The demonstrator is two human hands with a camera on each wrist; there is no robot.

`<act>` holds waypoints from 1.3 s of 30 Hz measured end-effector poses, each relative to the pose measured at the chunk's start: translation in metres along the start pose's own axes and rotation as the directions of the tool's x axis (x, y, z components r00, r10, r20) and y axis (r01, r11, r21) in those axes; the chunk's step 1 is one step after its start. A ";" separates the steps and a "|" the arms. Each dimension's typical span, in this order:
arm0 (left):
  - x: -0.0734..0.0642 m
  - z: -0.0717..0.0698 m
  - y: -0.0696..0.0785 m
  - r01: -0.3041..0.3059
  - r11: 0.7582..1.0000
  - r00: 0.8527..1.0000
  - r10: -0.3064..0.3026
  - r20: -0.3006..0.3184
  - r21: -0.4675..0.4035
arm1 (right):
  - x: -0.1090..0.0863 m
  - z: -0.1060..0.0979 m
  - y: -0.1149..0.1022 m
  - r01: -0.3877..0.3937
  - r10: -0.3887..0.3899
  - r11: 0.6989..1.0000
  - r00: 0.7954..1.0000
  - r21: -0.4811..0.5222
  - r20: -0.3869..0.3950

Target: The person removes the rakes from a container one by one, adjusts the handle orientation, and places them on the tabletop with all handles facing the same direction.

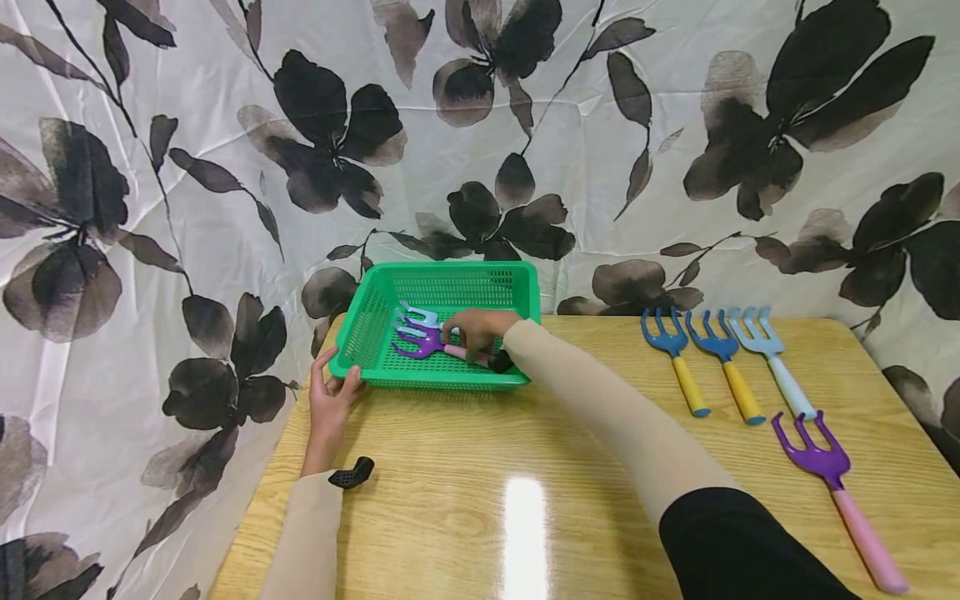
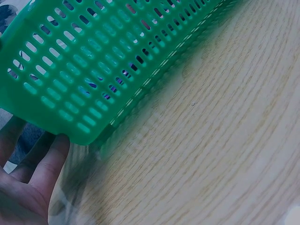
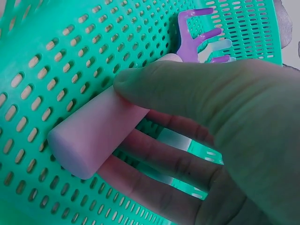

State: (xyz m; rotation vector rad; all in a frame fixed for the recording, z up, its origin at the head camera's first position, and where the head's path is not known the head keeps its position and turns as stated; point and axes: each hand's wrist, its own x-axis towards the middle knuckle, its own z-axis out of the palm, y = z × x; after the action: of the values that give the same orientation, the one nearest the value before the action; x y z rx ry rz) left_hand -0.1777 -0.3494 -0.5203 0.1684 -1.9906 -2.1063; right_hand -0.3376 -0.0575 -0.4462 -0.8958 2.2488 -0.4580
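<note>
A green perforated plastic basket stands at the back left of the table. My left hand holds its near left corner, fingers along the side and thumb at the front; the left wrist view shows the thumb tip on that corner. Inside the basket, my right hand grips the pink handle of a purple garden hand rake. The right wrist view has the thumb on top of the handle and the fingers beneath. Light blue rake prongs lie beside it, their handles mostly hidden by the hand.
On the right lie two blue hand rakes with yellow handles, a light blue hand rake, and a purple one with a pink handle. A floral cloth hangs behind the wooden table.
</note>
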 end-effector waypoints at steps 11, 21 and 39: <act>0.001 -0.001 -0.002 -0.018 0.999 1.000 0.019 0.000 0.036 | -0.002 -0.003 0.000 0.016 -0.016 1.000 1.000 0.000 0.010; 0.000 0.003 -0.001 -0.020 1.000 1.000 0.020 -0.014 0.014 | -0.012 -0.019 0.002 0.064 -0.061 0.996 0.997 0.066 -0.049; -0.003 0.003 0.000 0.000 1.000 1.000 0.000 -0.022 0.031 | -0.086 -0.055 0.011 0.119 -0.093 0.987 0.973 0.109 -0.213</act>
State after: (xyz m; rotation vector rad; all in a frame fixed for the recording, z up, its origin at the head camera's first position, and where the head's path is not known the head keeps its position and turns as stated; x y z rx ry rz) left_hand -0.1750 -0.3459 -0.5199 0.1961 -2.0115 -2.0658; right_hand -0.3339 0.0152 -0.3738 -0.9458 2.3369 -0.7598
